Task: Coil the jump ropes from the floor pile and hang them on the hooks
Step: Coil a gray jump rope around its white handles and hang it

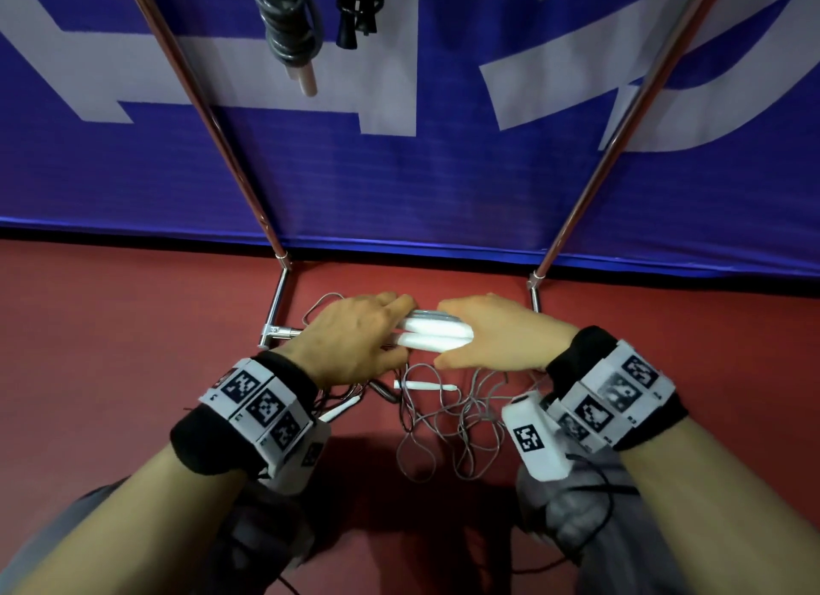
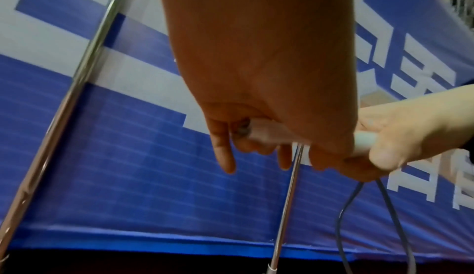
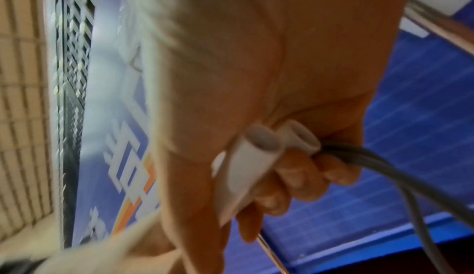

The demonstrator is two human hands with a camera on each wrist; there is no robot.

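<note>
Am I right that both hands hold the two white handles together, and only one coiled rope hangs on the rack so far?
Not quite. Both the left hand and right hand do hold the two white handles together, but the head view shows two ropes on the rack: a grey rope and a black rope.

Rack poles (image 1: 208, 106) showing polished, gleaming metal. Handles (image 1: 432, 333) looking smooth matt white plastic. Cord (image 1: 448, 421) appearing thin grey, slightly glossy. Banner (image 1: 399, 186) showing woven cloth. Floor (image 1: 111, 328) looking matt red.
</note>
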